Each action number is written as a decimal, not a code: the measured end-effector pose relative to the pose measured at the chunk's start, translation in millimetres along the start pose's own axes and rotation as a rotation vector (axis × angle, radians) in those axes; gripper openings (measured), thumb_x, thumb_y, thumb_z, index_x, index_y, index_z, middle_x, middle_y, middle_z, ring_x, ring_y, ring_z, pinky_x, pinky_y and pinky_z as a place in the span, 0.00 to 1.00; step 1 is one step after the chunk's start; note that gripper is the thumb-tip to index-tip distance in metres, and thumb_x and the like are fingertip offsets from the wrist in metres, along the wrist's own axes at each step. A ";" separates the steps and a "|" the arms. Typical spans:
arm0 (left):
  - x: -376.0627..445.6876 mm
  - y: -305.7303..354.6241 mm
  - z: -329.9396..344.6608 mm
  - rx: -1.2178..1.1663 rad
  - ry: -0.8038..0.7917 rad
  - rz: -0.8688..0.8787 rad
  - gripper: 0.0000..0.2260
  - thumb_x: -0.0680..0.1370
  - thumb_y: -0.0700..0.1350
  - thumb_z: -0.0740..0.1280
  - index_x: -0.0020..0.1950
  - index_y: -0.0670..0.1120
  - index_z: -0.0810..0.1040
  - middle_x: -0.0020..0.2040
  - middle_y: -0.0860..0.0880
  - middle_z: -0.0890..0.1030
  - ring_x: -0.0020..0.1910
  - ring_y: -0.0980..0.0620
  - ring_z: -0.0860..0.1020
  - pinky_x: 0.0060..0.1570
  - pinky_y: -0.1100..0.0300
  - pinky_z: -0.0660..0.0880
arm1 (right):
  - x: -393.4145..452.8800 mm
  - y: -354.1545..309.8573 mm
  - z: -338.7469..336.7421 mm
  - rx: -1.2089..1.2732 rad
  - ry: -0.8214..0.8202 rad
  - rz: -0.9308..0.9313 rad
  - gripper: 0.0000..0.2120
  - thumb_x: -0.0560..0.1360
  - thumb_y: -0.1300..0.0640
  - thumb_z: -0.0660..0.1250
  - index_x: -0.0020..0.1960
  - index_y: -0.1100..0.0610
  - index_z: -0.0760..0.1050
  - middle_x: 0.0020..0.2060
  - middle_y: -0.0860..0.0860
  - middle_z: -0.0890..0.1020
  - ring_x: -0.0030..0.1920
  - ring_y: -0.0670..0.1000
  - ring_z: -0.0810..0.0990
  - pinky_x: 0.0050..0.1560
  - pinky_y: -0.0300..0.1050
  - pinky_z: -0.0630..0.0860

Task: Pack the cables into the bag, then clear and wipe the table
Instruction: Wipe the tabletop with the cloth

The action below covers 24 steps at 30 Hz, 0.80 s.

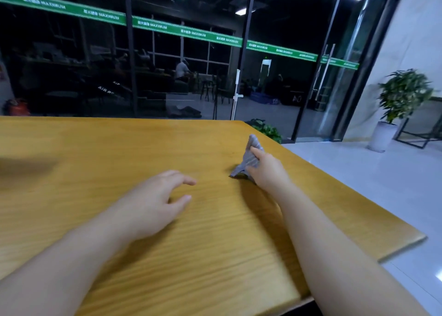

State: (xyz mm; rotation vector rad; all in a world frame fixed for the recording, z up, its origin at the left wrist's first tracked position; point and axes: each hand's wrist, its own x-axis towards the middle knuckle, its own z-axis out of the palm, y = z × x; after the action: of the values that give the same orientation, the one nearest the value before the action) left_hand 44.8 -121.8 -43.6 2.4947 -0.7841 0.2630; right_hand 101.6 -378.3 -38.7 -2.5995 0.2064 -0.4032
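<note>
A grey striped cloth (248,159) is bunched into a peak on the yellow wooden table (95,148), towards its right side. My right hand (267,169) grips the cloth from the right, index finger stretched up along it, and the cloth's lower end touches the tabletop. My left hand (155,201) hovers low over the middle of the table with its fingers spread and nothing in it. No cables or bag are in view.
The table's right edge (358,193) runs diagonally to a near corner over a pale tiled floor. Behind the far edge stands a dark glass wall with a green stripe. A potted plant (401,100) stands at the right, a smaller plant (267,129) beyond the far corner.
</note>
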 end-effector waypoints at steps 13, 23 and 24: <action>-3.2 12.2 7.3 -0.075 -0.001 0.070 0.11 0.78 0.51 0.61 0.57 0.67 0.67 0.59 0.72 0.66 0.57 0.71 0.68 0.52 0.83 0.59 | 14.4 0.4 22.6 -0.178 -0.143 -0.035 0.27 0.81 0.58 0.57 0.76 0.43 0.54 0.71 0.52 0.66 0.69 0.56 0.62 0.64 0.51 0.67; -5.0 18.1 7.9 -0.069 -0.036 0.068 0.12 0.78 0.52 0.60 0.59 0.67 0.66 0.57 0.73 0.64 0.59 0.65 0.70 0.57 0.69 0.63 | -13.6 32.3 -60.8 0.649 0.421 0.244 0.26 0.78 0.58 0.59 0.75 0.47 0.60 0.64 0.48 0.73 0.46 0.48 0.76 0.41 0.41 0.72; -5.4 18.6 7.2 -0.071 -0.033 0.069 0.12 0.78 0.52 0.60 0.57 0.68 0.65 0.57 0.74 0.64 0.59 0.64 0.70 0.58 0.68 0.63 | -19.6 32.2 -71.4 0.734 0.439 0.214 0.22 0.79 0.55 0.59 0.73 0.49 0.65 0.62 0.47 0.74 0.48 0.45 0.74 0.46 0.40 0.71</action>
State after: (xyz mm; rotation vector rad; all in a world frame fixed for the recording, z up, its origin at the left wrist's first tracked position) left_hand 29.9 -136.1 -43.9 2.4138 -0.8785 0.2147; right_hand 58.0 -434.2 -0.1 -1.7312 0.3944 -0.7950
